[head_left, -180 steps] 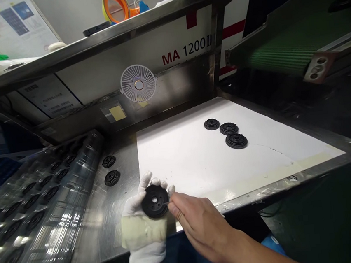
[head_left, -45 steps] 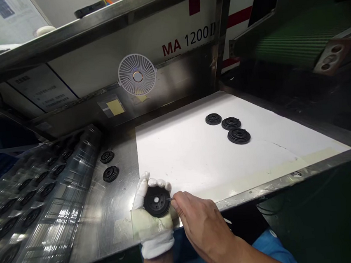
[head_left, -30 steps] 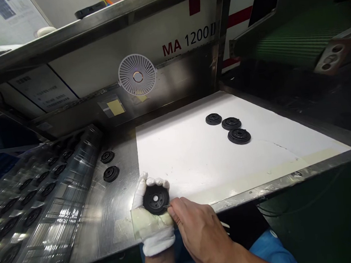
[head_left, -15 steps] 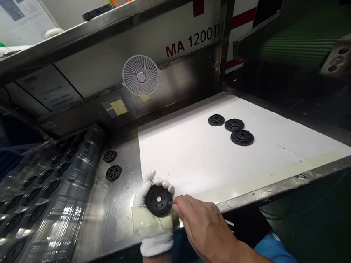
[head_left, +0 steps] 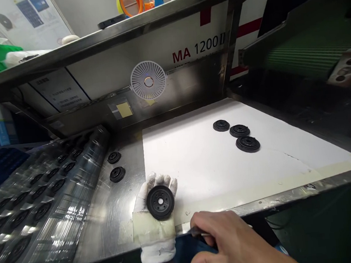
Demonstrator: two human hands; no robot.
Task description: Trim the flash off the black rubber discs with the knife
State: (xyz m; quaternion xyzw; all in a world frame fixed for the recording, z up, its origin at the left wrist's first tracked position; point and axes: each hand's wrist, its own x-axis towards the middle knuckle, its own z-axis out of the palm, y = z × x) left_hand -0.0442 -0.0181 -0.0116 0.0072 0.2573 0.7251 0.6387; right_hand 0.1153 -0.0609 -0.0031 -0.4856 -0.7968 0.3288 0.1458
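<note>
A round black ribbed part (head_left: 160, 202) with a small central hole lies in my left hand (head_left: 156, 224), which wears a white glove with a pale band round the palm. The gloved fingers curl up behind the far edge of the part. My bare right hand (head_left: 226, 240) is at the bench's front edge, to the right of the left hand and apart from the part. Its fingers are bent round a thin dark tool (head_left: 198, 231), mostly hidden. Three similar black discs (head_left: 248, 144) sit on the white sheet (head_left: 190, 159). Two more (head_left: 117, 174) rest on bare metal at left.
A clear plastic tray (head_left: 84, 190) with several black discs in its pockets fills the left side. A small white fan (head_left: 148, 80) stands at the back panel. Above runs a metal shelf (head_left: 88, 36) with an orange tape roll (head_left: 131, 0). Green-lit machinery is at right.
My right hand has moved right and toward me, away from the black part, with its thumb now spread lower. The part faces the camera more squarely in my left hand. The whole view has shifted slightly.
</note>
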